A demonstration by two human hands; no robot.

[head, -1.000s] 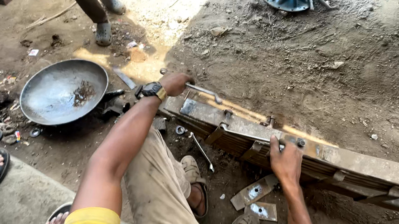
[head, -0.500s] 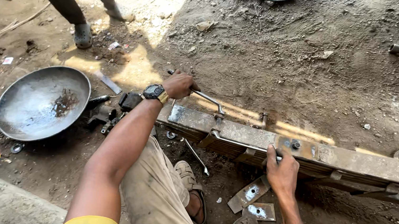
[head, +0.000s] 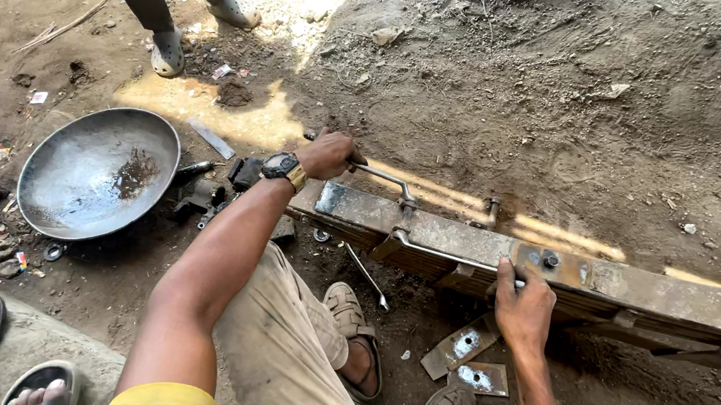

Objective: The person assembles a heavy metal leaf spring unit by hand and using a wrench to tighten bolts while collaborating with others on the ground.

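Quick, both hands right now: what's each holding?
Left hand: closed on the bent metal rod.
Right hand: closed on the lower rod at the rusty leaf spring.

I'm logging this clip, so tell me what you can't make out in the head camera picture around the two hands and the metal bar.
- Left hand: its closed fingers hide the end of the bent rod.
- Right hand: covers the second rod's end; the grip is unclear.
- Long metal bar: cut off by the right edge.
- Underside of the bar: in shadow.
- Small parts beside the round metal pan: too small to identify.
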